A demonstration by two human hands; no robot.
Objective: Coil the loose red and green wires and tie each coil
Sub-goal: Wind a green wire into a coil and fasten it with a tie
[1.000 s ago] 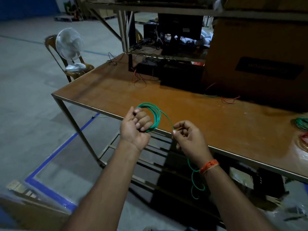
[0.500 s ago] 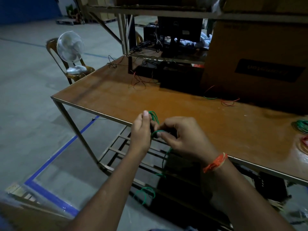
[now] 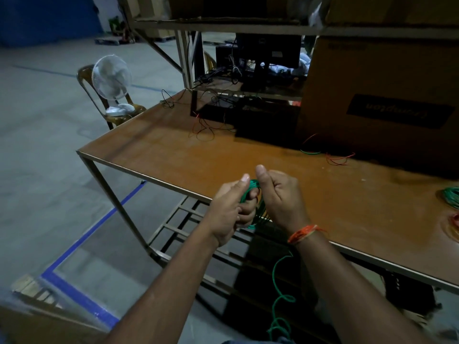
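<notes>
A green wire coil point(image 3: 258, 207) is held upright between both hands, just over the near edge of the brown table point(image 3: 173, 155). My left hand point(image 3: 231, 209) grips the coil's left side with curled fingers and a raised thumb. My right hand point(image 3: 280, 197) curls round its right side. The wire's loose tail point(image 3: 278, 294) hangs in curls below my right wrist. Another green coil point(image 3: 450, 197) and a red coil point(image 3: 454, 222) lie at the table's right edge.
A big cardboard box point(image 3: 385, 95) and black equipment point(image 3: 248, 115) with stray red and black wires point(image 3: 206, 127) stand at the back of the table. Short red and green wire pieces point(image 3: 330, 155) lie before the box. A fan on a chair point(image 3: 111, 83) stands far left.
My right hand, which held the wire out to the right a second ago, has come in against the coil. The hanging tail now falls below my right wrist.
</notes>
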